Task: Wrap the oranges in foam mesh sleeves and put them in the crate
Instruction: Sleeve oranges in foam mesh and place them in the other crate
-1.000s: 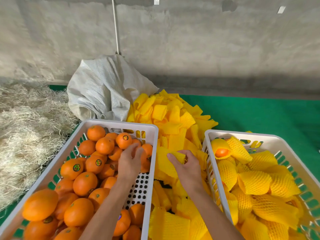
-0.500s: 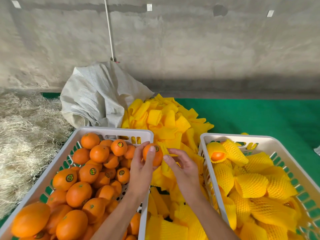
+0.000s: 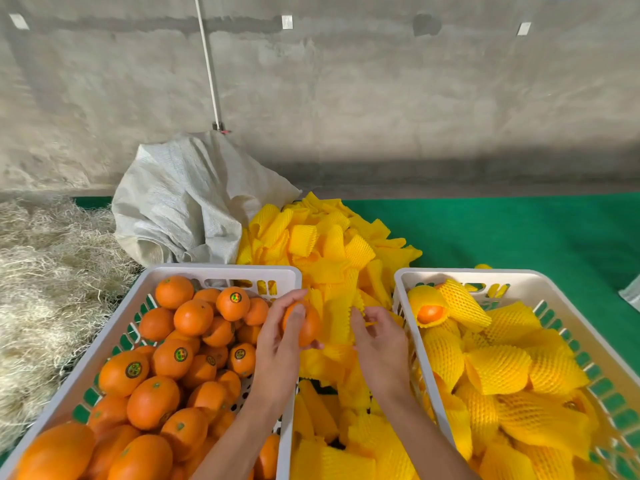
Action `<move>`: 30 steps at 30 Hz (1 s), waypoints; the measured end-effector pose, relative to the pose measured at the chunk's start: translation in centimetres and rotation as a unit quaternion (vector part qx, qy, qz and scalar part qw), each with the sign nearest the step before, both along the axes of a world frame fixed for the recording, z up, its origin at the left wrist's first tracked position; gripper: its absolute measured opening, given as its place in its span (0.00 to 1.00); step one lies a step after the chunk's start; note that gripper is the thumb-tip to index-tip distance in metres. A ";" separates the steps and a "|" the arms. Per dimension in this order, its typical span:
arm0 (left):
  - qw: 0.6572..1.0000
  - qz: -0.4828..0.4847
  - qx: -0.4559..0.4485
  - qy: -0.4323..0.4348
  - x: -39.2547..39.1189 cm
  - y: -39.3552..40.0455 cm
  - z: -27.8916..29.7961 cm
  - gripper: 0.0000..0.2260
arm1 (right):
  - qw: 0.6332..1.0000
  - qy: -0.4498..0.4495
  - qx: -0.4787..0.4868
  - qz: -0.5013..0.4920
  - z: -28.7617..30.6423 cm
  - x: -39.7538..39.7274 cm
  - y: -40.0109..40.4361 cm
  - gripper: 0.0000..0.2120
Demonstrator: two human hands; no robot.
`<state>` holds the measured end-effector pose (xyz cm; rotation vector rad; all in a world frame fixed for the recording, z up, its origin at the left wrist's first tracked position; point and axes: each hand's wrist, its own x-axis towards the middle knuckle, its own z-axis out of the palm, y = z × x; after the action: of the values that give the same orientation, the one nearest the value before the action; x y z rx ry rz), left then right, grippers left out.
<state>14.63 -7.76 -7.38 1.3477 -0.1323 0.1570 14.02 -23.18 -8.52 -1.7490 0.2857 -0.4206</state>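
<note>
The left hand [image 3: 280, 344] grips a bare orange [image 3: 304, 323], thumb across its front and fingers curled behind; the right hand [image 3: 377, 341] pinches the edge of a foam mesh sleeve [image 3: 337, 317] between thumb and fingertips, the sleeve touching the orange on its right side; both are held above the gap between the two crates.

The likely trouble, as I judge it, is the sleeve mouth folding shut or snagging on the fruit, since only one edge is pinched; the thin foam could tear if pulled hard; the orange could also slip from a one-handed grip and drop into the loose sleeves below, where it would be hard to spot.

Nearest on the left stands the crate of bare oranges [image 3: 104, 337], still heaped; on the right the crate [image 3: 561, 299] for wrapped fruit, well filled, with one orange showing through an open sleeve end; its near wall lies just beside the right wrist and could catch the hand on the way over; between and behind them runs the pile of spare sleeves [image 3: 332, 247]; further back a white sack [image 3: 187, 202], straw [image 3: 45, 271] to the left, green matting [image 3: 519, 230], then a concrete wall [image 3: 381, 98].
</note>
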 end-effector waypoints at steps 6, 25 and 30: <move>0.985 -0.077 0.143 -0.060 -2.0 -1.4 0.4 0.19 | 0.966 -0.034 -0.249 0.066 -0.7 -0.6 -0.5 0.10; 0.988 -0.061 0.143 0.015 -1.0 0.0 0.5 0.15 | 0.975 -0.131 -0.164 0.074 -0.3 0.0 -0.1 0.06; 0.975 -0.077 0.208 0.016 -0.6 -0.2 0.4 0.11 | 0.990 -0.089 -0.082 0.068 -0.5 -0.2 0.1 0.08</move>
<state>14.05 -7.96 -6.96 1.7500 -0.2512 -0.0262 13.79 -23.05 -9.02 -1.8631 0.0041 -0.5093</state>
